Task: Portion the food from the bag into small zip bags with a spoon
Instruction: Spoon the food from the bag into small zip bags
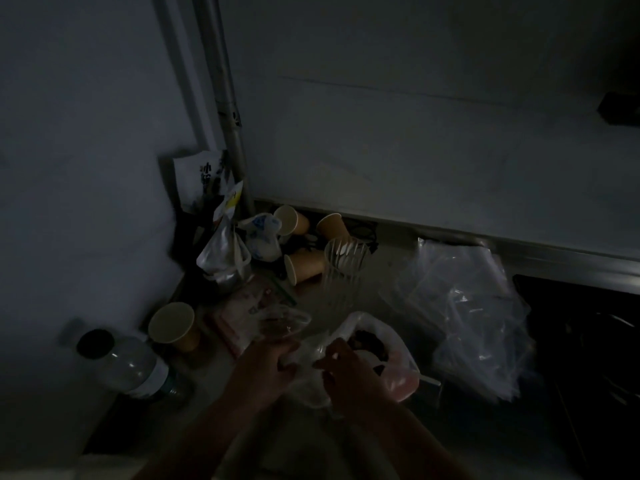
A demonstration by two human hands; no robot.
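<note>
The scene is very dark. A white plastic bag (pixel 391 344) with dark food inside sits open on the counter, low and right of centre. Both hands meet just left of it. My left hand (pixel 266 367) and my right hand (pixel 349 365) each pinch a small clear zip bag (pixel 308 348) held between them. A second clear bag (pixel 284 322) with its mouth open lies just above my left hand. I see no spoon in this light.
A pile of clear zip bags (pixel 464 306) lies to the right. A ribbed clear glass (pixel 343 268) stands behind the food bag. Several paper cups (pixel 304 265) lie tipped at the back; one (pixel 173 325) stands at left beside a water bottle (pixel 128 365).
</note>
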